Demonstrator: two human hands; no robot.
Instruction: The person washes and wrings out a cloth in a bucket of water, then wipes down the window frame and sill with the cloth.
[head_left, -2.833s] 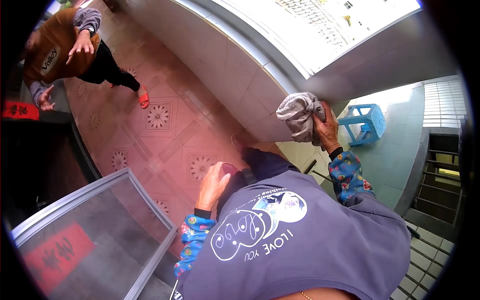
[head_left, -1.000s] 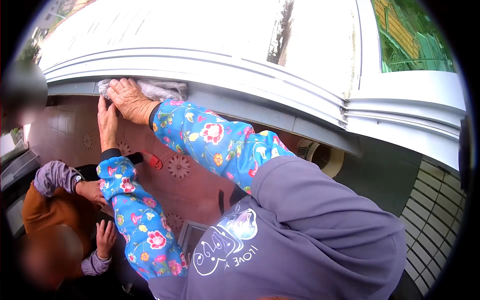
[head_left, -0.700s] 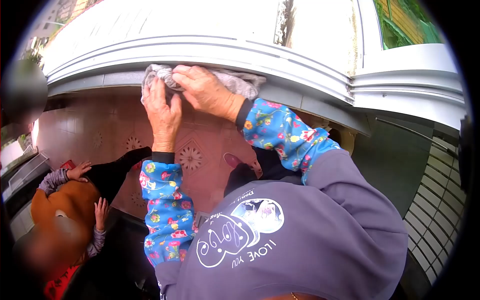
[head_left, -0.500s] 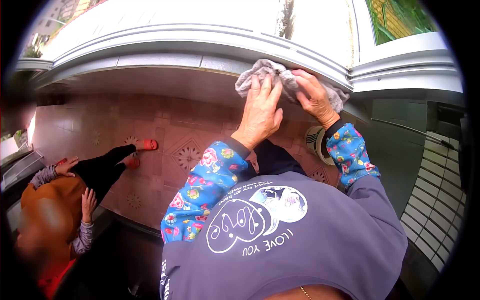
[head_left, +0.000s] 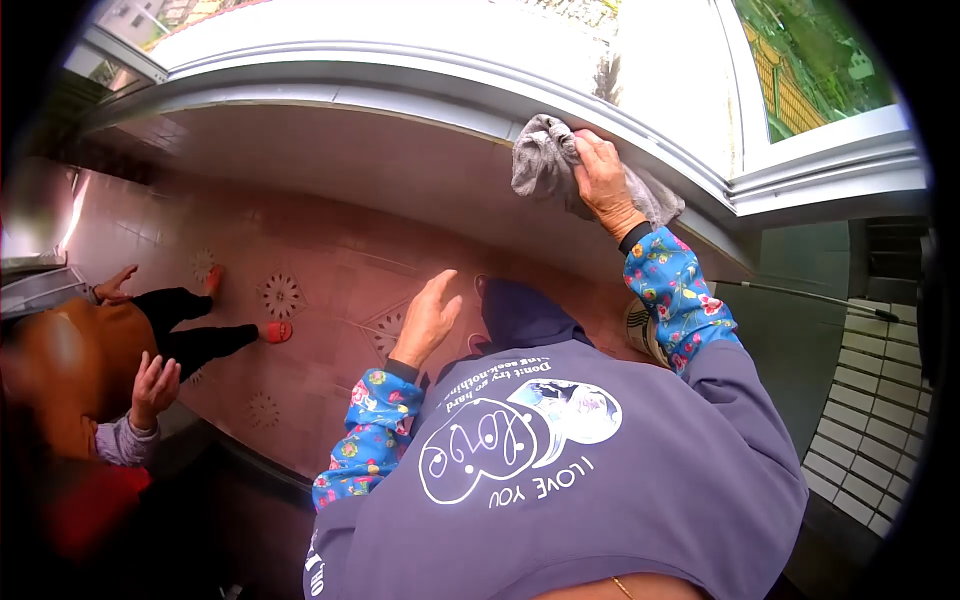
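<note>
My right hand [head_left: 606, 185] is closed on a crumpled grey cloth [head_left: 545, 160], pressing it against the window sill [head_left: 440, 118] beside the white frame. Part of the cloth bunches out left of my fingers, and another part trails right beneath the hand. My left hand [head_left: 428, 318] hangs in the air over the tiled floor, away from the sill. Its fingers are stretched out and it holds nothing. Flowered blue sleeve covers are on both my forearms.
A person in an orange top [head_left: 75, 365] is at the left, both hands showing. A striped bucket [head_left: 645, 330] stands by my right forearm, partly hidden. The window frame [head_left: 830, 180] runs along the top, and a thin rod [head_left: 815, 297] lies at the right.
My left hand has come off the cloth and dropped back toward my body. My right hand still holds the cloth on the sill. The other person's hands and feet have shifted.
</note>
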